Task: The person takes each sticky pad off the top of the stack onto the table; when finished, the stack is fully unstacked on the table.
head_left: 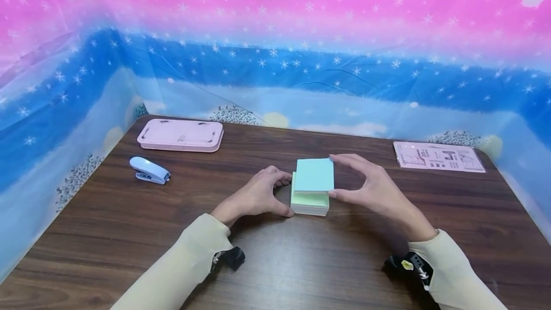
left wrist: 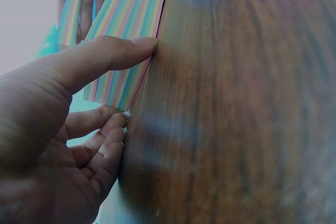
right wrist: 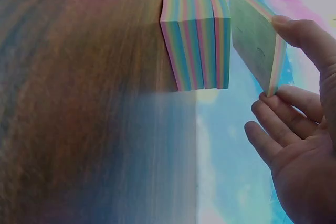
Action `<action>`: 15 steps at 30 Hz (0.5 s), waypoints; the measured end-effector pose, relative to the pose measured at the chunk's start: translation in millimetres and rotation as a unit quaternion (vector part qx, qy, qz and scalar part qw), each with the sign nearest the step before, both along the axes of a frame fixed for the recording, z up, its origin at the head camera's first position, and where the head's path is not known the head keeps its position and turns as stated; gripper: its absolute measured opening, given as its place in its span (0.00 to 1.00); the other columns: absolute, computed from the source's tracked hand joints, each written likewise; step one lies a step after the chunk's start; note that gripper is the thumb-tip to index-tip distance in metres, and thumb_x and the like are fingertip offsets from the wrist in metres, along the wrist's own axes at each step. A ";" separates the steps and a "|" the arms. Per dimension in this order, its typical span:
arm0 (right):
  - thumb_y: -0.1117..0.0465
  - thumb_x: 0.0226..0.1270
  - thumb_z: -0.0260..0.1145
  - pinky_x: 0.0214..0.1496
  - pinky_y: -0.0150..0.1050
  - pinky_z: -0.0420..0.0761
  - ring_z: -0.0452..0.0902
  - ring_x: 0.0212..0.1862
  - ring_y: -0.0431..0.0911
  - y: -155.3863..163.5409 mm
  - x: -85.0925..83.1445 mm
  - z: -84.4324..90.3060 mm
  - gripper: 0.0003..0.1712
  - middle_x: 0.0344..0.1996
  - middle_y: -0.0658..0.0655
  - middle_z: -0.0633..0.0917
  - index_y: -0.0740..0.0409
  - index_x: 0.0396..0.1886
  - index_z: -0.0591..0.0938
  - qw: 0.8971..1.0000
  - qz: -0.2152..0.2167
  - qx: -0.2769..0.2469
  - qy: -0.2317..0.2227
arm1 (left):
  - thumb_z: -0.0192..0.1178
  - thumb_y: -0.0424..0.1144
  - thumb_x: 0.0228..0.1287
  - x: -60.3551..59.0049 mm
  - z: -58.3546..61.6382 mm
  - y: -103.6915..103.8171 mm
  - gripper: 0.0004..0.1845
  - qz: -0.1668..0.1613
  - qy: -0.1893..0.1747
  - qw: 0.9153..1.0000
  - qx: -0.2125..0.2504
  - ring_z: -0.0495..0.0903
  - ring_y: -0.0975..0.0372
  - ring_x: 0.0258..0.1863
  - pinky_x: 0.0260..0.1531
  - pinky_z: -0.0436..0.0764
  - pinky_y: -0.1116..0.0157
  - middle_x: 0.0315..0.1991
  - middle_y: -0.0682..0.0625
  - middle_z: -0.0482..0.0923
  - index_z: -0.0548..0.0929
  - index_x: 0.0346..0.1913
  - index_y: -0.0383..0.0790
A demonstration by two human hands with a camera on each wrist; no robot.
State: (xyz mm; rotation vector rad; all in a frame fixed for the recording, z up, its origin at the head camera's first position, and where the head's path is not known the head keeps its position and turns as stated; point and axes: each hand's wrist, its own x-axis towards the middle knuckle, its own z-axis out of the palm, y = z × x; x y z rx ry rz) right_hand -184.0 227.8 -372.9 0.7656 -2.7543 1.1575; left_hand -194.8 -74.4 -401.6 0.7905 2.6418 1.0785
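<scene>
Fingers of my left hand [head_left: 257, 196] curled against the left side of the memo-paper block [head_left: 310, 203], which sat on the wooden surface [head_left: 129, 224] near its middle; in the left wrist view the thumb [left wrist: 113, 53] pressed flat on the block's striped edge, so that grip was steadying the block from the side. My right hand [head_left: 373, 188] was half open, thumb and fingertips pinching a thinner pad of green sheets [head_left: 314, 175] lifted just clear of the block's top and tilted; the right wrist view showed a gap between the pad and the block. Well off to the left lay a light-blue stapler [head_left: 149, 170] and, behind it, a flat pink case [head_left: 180, 134]. A printed pink card [head_left: 439, 156] rested at the far right of the surface.
</scene>
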 end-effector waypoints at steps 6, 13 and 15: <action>0.48 0.59 0.84 0.72 0.66 0.66 0.68 0.75 0.54 -0.2 -5.8 5.3 0.44 0.72 0.49 0.77 0.42 0.76 0.78 1.000 -0.010 -0.015 0.003 | 0.85 0.44 0.44 1.5 -0.6 -1.0 0.44 0.004 -0.003 1.000 0.004 0.76 0.55 0.53 0.59 0.76 0.59 0.52 0.47 0.76 0.81 0.66 0.32; 0.45 0.60 0.83 0.72 0.65 0.66 0.68 0.75 0.53 -4.2 -21.5 11.0 0.46 0.72 0.48 0.77 0.41 0.77 0.76 0.999 -0.024 -0.020 0.009 | 0.85 0.43 0.44 1.6 -0.5 -0.2 0.44 0.005 -0.003 1.000 0.005 0.76 0.55 0.53 0.59 0.76 0.59 0.52 0.47 0.77 0.81 0.67 0.32; 0.43 0.60 0.83 0.72 0.65 0.66 0.68 0.75 0.53 -6.2 -26.8 12.1 0.46 0.73 0.48 0.76 0.40 0.77 0.76 0.999 -0.030 -0.016 0.008 | 0.85 0.43 0.44 0.5 -0.2 0.3 0.44 0.005 -0.002 1.000 0.004 0.76 0.55 0.53 0.58 0.76 0.59 0.51 0.47 0.77 0.81 0.67 0.31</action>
